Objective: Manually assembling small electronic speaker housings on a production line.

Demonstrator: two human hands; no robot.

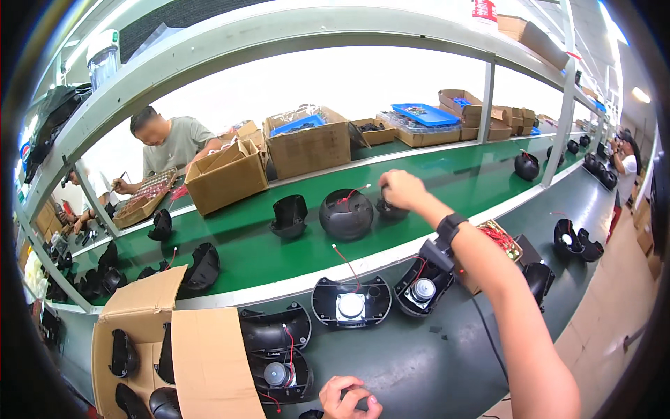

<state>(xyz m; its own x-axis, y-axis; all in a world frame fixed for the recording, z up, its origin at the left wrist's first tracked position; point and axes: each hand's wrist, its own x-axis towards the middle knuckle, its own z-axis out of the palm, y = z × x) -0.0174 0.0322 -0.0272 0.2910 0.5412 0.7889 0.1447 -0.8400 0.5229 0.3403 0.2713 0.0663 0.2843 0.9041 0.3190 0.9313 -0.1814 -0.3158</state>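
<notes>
Across the middle runs the long green conveyor belt [467,185], and along its near side the dark grey-green desk [412,359], an open brown cardboard box [209,363] at its left. A round black plastic ball [347,218] sits on the belt. Low at the desk, the left hand [349,399] shows fingers loosely bent and parted; the right hand [403,188] is down at a small black curved plastic shell [392,211] just right of the ball, fingers curled at its rim, pinching or merely touching, can't tell!
</notes>
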